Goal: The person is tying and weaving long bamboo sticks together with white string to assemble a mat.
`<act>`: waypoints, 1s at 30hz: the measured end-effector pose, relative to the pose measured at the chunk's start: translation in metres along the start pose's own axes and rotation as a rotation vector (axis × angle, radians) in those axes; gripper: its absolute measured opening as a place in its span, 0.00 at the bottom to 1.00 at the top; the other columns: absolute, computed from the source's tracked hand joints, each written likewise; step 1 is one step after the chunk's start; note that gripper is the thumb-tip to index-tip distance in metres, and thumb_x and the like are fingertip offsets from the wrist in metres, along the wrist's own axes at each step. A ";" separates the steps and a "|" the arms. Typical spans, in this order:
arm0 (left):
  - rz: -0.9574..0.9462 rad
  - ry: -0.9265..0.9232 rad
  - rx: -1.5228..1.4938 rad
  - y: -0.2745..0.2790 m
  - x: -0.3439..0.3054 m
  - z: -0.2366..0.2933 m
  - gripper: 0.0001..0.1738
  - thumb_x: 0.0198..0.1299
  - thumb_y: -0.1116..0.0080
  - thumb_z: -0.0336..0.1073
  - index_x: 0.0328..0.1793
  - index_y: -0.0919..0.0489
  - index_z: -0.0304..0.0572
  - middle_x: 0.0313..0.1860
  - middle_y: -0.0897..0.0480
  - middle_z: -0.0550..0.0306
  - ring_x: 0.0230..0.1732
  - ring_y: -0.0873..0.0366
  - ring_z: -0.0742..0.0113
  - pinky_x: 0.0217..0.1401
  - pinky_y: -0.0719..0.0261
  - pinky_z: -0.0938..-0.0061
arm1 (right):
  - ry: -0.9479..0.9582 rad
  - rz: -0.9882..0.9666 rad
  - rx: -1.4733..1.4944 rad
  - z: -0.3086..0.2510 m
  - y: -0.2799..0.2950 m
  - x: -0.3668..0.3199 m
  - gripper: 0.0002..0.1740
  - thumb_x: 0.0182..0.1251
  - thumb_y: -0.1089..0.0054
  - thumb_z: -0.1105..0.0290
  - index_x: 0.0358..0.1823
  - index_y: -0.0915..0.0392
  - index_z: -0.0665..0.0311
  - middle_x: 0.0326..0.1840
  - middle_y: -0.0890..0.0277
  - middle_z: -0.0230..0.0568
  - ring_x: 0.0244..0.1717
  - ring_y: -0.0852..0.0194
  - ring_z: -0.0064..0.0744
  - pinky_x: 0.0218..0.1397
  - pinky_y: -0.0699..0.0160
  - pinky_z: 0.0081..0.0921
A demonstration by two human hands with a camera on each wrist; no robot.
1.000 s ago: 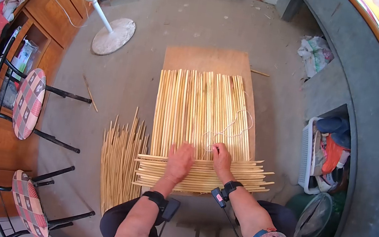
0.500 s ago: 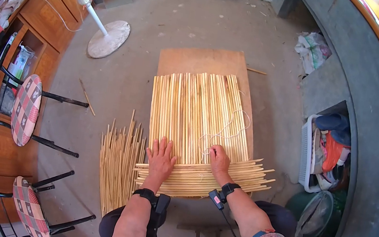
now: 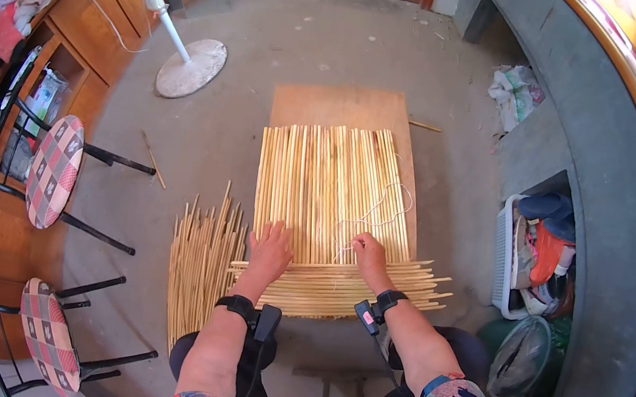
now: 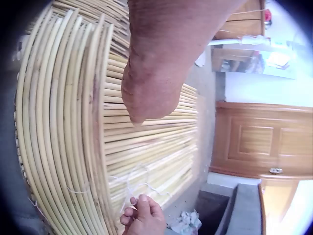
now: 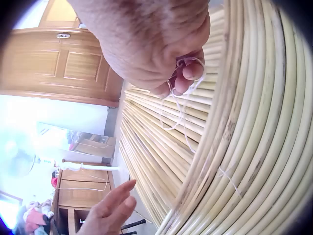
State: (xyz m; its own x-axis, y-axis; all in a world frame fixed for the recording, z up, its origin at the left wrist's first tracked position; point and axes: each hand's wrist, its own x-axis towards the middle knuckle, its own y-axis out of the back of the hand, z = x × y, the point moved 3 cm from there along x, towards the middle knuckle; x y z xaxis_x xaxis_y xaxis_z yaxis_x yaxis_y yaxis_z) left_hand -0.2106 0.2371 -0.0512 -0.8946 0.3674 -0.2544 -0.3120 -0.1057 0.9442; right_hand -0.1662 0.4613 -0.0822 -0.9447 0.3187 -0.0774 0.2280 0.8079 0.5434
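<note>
Pale peeled stalks [image 3: 320,182] lie side by side, pointing away from the person, over a wooden board. Across their near ends runs a crosswise row of stalks [image 3: 337,290], bound with thin string in the right wrist view. My left hand [image 3: 271,251] is at the left part of the stalks, where the two layers meet, fingers spread and holding nothing. The right hand [image 3: 370,259] pinches a thin white string [image 5: 170,128] between thumb and fingers, just above the crosswise row. Loops of that string trail over the stalks on the right.
A pile of thinner stalks [image 3: 200,271] lies left of the board [image 3: 340,105]. Two checked chairs stand further left, the nearer with its cushion [image 3: 50,331] facing up. A fan base [image 3: 191,69] is on the floor; a laundry basket [image 3: 503,259] sits at the right.
My left hand has moved left from beside the right hand, its fingers spreading. The right hand stays about where it was, still pinching the string. The head view has shifted slightly.
</note>
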 end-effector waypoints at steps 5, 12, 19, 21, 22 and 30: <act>-0.197 -0.137 -0.240 0.058 -0.025 0.017 0.22 0.57 0.53 0.42 0.57 0.34 0.42 0.55 0.31 0.51 0.58 0.35 0.55 0.58 0.39 0.54 | 0.113 -0.085 -0.145 -0.018 0.037 0.007 0.09 0.58 0.51 0.68 0.29 0.26 0.67 0.24 0.28 0.52 0.28 0.28 0.47 0.33 0.30 0.33; -0.109 -0.247 -0.377 0.132 -0.110 -0.002 0.21 0.59 0.55 0.39 0.57 0.32 0.38 0.53 0.29 0.44 0.54 0.31 0.52 0.58 0.35 0.67 | 0.196 0.024 -0.431 -0.068 0.101 0.009 0.15 0.60 0.61 0.63 0.29 0.24 0.61 0.29 0.27 0.55 0.32 0.29 0.55 0.39 0.30 0.45; 0.151 0.050 -0.531 0.143 -0.211 -0.112 0.17 0.59 0.55 0.38 0.50 0.28 0.34 0.45 0.24 0.42 0.47 0.26 0.51 0.51 0.31 0.68 | 0.532 0.170 -0.584 -0.132 0.112 -0.025 0.13 0.61 0.57 0.60 0.32 0.22 0.55 0.28 0.26 0.51 0.34 0.27 0.50 0.39 0.29 0.44; 0.174 0.126 -0.520 0.111 -0.238 -0.151 0.17 0.59 0.55 0.38 0.49 0.28 0.33 0.41 0.23 0.40 0.45 0.25 0.50 0.49 0.30 0.67 | 0.438 0.028 -0.586 -0.137 0.100 -0.034 0.12 0.61 0.57 0.62 0.31 0.22 0.54 0.26 0.26 0.49 0.32 0.27 0.47 0.36 0.28 0.43; 0.167 0.144 -0.509 0.089 -0.249 -0.170 0.17 0.59 0.54 0.38 0.49 0.28 0.33 0.40 0.23 0.40 0.44 0.25 0.49 0.48 0.30 0.66 | 0.471 -0.044 -0.672 -0.135 0.090 -0.035 0.12 0.60 0.56 0.64 0.31 0.22 0.56 0.26 0.26 0.49 0.32 0.27 0.47 0.36 0.28 0.42; -0.069 0.422 -0.397 -0.038 -0.301 -0.186 0.12 0.58 0.55 0.38 0.41 0.23 0.40 0.35 0.22 0.39 0.40 0.25 0.43 0.42 0.28 0.60 | 0.285 -0.401 -0.453 -0.090 0.028 -0.066 0.11 0.60 0.55 0.64 0.33 0.23 0.60 0.32 0.25 0.49 0.36 0.27 0.49 0.41 0.29 0.39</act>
State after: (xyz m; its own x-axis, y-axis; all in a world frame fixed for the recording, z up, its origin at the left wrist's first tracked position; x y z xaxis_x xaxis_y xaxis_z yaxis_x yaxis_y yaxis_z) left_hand 0.0106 -0.0415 -0.0490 -0.8928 -0.0056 -0.4505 -0.3971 -0.4628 0.7926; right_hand -0.1189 0.4182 0.0132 -0.9752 -0.1567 -0.1562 -0.2164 0.5289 0.8206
